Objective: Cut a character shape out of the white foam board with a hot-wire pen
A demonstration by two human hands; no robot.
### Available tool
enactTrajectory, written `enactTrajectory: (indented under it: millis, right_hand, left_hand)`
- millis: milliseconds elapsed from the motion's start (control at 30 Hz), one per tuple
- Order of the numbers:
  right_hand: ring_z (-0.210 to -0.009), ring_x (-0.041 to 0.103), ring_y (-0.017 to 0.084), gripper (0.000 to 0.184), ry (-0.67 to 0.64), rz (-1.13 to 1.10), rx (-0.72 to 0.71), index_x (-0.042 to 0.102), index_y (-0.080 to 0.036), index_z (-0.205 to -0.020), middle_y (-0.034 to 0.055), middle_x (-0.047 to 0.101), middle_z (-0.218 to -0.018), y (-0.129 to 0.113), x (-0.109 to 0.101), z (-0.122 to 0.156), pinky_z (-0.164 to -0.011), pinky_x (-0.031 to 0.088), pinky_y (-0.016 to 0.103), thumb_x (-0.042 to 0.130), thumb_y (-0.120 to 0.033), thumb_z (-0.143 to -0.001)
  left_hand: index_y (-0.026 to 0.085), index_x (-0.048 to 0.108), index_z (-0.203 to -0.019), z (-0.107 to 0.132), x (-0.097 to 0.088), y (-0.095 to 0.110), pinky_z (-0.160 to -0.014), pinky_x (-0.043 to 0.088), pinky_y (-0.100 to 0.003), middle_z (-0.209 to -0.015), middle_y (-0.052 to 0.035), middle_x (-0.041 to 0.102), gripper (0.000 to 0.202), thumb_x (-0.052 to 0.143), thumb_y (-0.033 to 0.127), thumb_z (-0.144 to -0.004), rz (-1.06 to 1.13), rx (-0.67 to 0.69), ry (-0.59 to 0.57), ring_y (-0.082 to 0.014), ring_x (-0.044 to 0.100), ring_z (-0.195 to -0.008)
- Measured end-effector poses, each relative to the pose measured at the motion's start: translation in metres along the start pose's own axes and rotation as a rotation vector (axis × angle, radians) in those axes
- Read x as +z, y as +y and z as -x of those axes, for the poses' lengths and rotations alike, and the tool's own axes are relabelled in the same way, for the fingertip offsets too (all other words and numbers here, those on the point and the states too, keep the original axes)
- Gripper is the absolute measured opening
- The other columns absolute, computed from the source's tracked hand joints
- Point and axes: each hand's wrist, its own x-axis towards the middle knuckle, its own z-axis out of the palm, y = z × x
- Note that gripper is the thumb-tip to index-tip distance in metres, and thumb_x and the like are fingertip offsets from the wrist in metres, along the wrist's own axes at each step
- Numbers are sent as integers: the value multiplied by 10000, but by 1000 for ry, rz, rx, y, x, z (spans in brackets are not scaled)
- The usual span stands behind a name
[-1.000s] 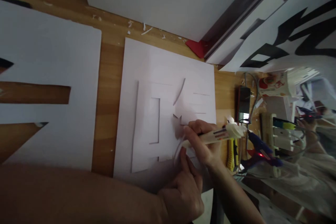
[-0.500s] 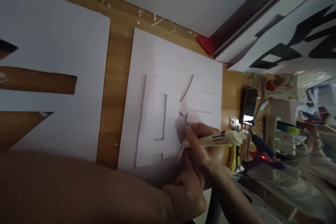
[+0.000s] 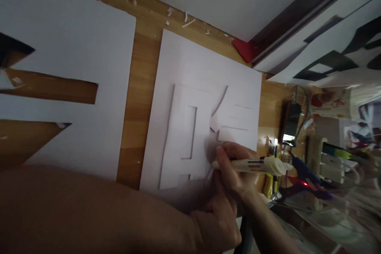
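Observation:
A thick white multicolour ballpoint pen [image 3: 253, 165] is gripped in my right hand [image 3: 236, 166], its tip low over the white board [image 3: 190, 55]. Raised white cut-out letter-like pieces [image 3: 175, 135] lie on this board, with a rectangular opening in the left one. My left hand [image 3: 218, 218] rests at the board's lower edge just below the pen tip, its fingers curled together and partly covered by my right hand. What those fingers pinch, if anything, is hidden. A pale curved edge [image 3: 209, 175] shows beside them.
Another white board with cut-out slots [image 3: 113, 59] lies to the left on the wooden table [image 3: 127, 139]. White scraps [image 3: 188, 22] are strewn behind. At right are a phone [image 3: 291, 121], a yellow cutter [image 3: 268, 185], a blue glue gun [image 3: 300, 168] and a power strip [image 3: 321, 158].
The whole view has shifted, so everything sits slightly further right. Both hands and the pen keep nearly the same place on the board.

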Motion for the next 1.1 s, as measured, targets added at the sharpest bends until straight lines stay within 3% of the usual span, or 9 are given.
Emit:
enactTrajectory:
  millis: [300, 500, 667, 800, 867, 1000, 1100]
  right_hand:
    - [-440, 301, 87, 397, 39, 30, 21, 334, -225, -548, -60, 338, -485, 2, 1, 1, -451, 249, 280, 566, -226, -870]
    - [-452, 249, 89, 415, 38, 3, 38, 277, -228, -560, -67, 276, -498, 2, 1, -2, -459, 215, 288, 559, -201, -863]
    - [-445, 261, 82, 412, 59, 9, 17, 289, -229, -549, -70, 290, -496, 3, 1, -3, -450, 220, 279, 576, -188, -841]
    - [-455, 284, 87, 407, 83, -23, 70, 307, -230, -556, -69, 319, -496, 7, 1, -2, -462, 224, 282, 600, -214, -838]
    - [-455, 293, 91, 405, 103, -62, 105, 320, -232, -556, -68, 331, -490, 10, 1, -2, -462, 227, 283, 605, -218, -844]
    - [-442, 311, 103, 398, 128, -123, 121, 349, -240, -553, -60, 367, -483, 14, 1, -7, -447, 238, 297, 593, -233, -867]
    - [-440, 304, 103, 415, 165, -125, 128, 333, -244, -546, -62, 362, -473, 15, 1, -12, -442, 240, 302, 600, -239, -864]
  left_hand:
    - [160, 743, -1121, 2, -3, 0, -509, 366, -351, -808, -129, 762, 501, 681, 498, -756, -479, 90, -50, -206, 576, -623]
    - [165, 732, -1148, -1, -10, -3, -495, 349, -347, -828, -139, 764, 515, 707, 476, -739, -722, 120, -44, -206, 565, -616]
    - [166, 768, -1054, 3, -12, -25, -463, 250, -288, -855, -132, 767, 341, 709, 304, -748, -591, -59, -10, -129, 438, -511]
    - [141, 793, -935, 18, -6, -44, -479, 79, -279, -938, -131, 766, 218, 623, 127, -799, -288, -205, 120, -44, 68, -482]
    - [146, 790, -961, 24, -3, -48, -474, 46, -291, -966, -135, 766, 250, 570, 111, -847, -285, -185, 131, -57, -36, -526]
    - [140, 787, -967, 24, 3, -44, -458, 15, -285, -944, -148, 769, 231, 575, 131, -877, -370, -52, 208, -68, -95, -576]
    - [161, 781, -995, 20, 6, -41, -407, 28, -252, -963, -153, 764, 236, 573, 129, -889, -375, -19, 118, -42, -56, -511]
